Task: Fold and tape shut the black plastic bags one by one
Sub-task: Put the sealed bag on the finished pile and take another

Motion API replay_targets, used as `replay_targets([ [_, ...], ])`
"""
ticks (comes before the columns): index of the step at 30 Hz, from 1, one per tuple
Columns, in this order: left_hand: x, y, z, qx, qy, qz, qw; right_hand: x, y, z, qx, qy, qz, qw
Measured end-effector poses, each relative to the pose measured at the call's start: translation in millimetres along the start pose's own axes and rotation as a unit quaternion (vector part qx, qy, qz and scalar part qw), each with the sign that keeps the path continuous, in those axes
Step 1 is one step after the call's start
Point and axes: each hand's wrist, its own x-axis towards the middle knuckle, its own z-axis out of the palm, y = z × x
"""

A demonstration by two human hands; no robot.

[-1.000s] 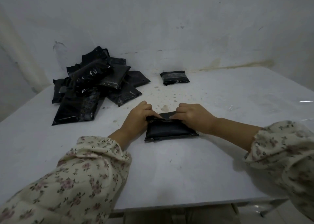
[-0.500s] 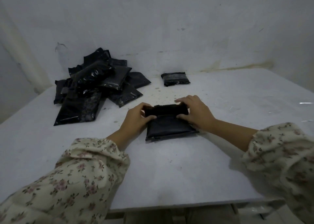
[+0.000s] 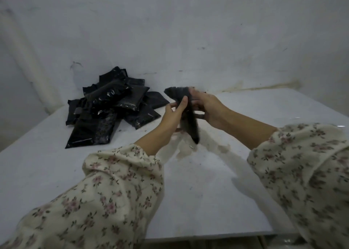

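The fingers [image 3: 183, 103] of the left hand [image 3: 172, 116] and of the right hand [image 3: 209, 109] curl round one black bag [image 3: 191, 125], and I see it held up off the worktop [image 3: 207, 192], tilted steeply with a corner pointing down and blurred. The pile of black bags [image 3: 113, 107] lies at the far left against the wall [image 3: 188, 31], apart from both hands. From under the held bag I see open worktop running to the near edge and the right edge.
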Motion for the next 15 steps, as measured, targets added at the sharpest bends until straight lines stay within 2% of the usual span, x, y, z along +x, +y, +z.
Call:
replay_targets([
  [4,10.0,-8.0,-12.6,-0.027,-0.022,0.014,0.999,-5.6,6.0,3.3,-0.001,-0.056,0.033,0.998],
  [5,12.4,-13.4,-17.1,-0.032,-0.025,0.008,0.999,-6.7,9.7,2.0,-0.024,-0.034,0.025,0.999],
  [8,14.5,-24.4,-30.3,-0.064,-0.021,-0.022,0.997,-5.6,18.3,-8.9,-0.140,0.122,-0.031,0.982],
  [10,16.4,-29.2,-37.9,-0.082,-0.044,-0.050,0.994,-0.1,23.9,-22.3,-0.129,0.160,0.002,0.979],
  [11,17.9,-31.9,-41.6,-0.087,-0.057,-0.061,0.993,2.2,25.9,-29.3,-0.103,0.147,0.046,0.983],
  [13,19.1,-35.5,-46.1,-0.088,-0.078,-0.080,0.990,2.0,29.8,-39.5,-0.060,0.068,0.134,0.987],
  [15,21.4,-40.2,-47.4,-0.085,-0.090,-0.091,0.988,1.2,36.2,-45.5,-0.029,0.003,0.160,0.987],
])
